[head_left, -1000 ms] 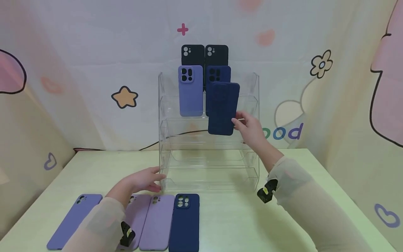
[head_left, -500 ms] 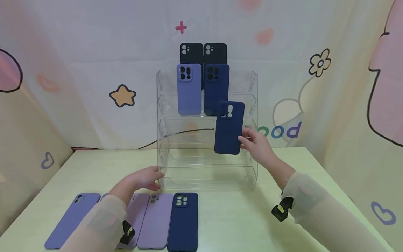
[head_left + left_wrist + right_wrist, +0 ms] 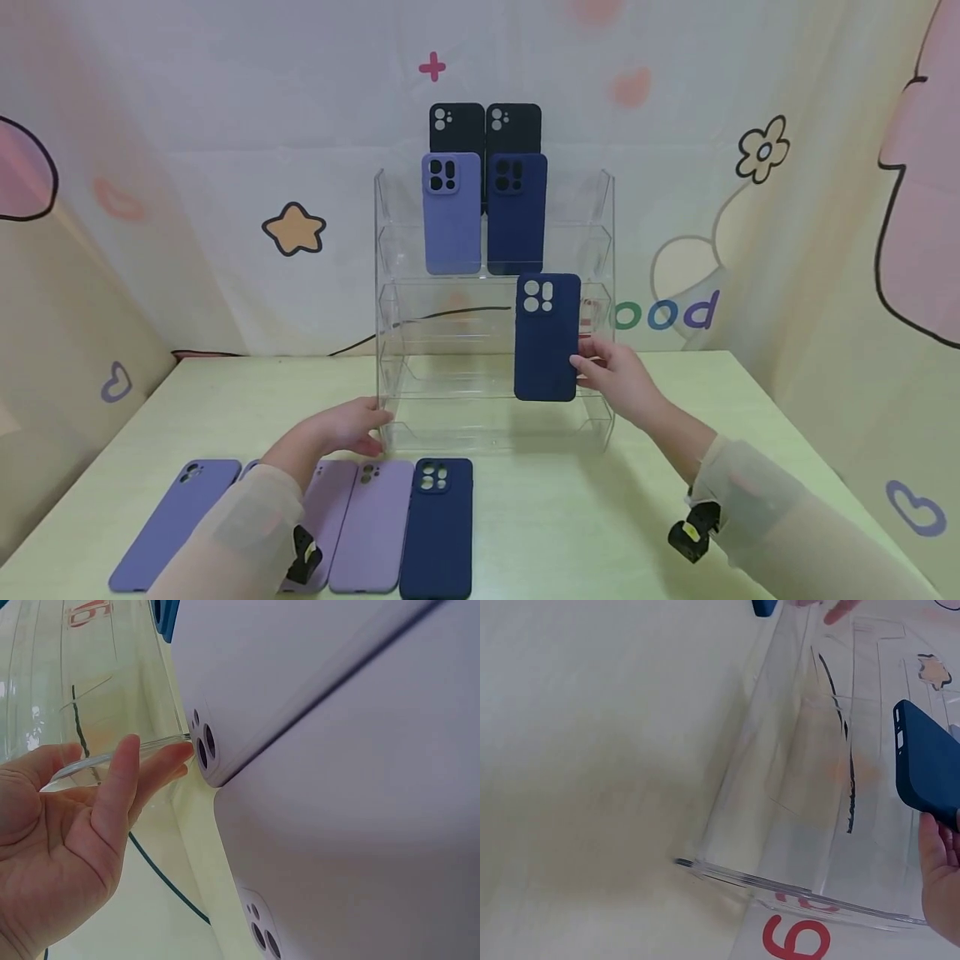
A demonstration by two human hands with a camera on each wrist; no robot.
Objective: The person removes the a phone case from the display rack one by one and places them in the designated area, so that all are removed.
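A dark blue phone case is standing upright in the air, and the right hand is pinching it by its nearer long edge, thumb in front and fingers behind. From my remote station I am viewing it immediately left of that hand, its camera openings facing me at the upper left. It is hanging before the lower tiers of a clear rack; whether the two are touching, I am not able to tell. The left hand is gripping the rack by its side wall, and in the left wrist view I am seeing its digits lying on both sides of that wall.

Above and between the hands, the rack is bearing four cases: a violet case and a navy case are leaning side by side, and two black cases are rising behind them.

Just below the left hand, a lilac case is lying on the table, with an indigo case beside it toward the right hand. The left sleeve is partly covering a second lilac case; beyond that sleeve, farther left, a periwinkle case is lying aslant. Behind both hands, a patterned cloth is hanging.
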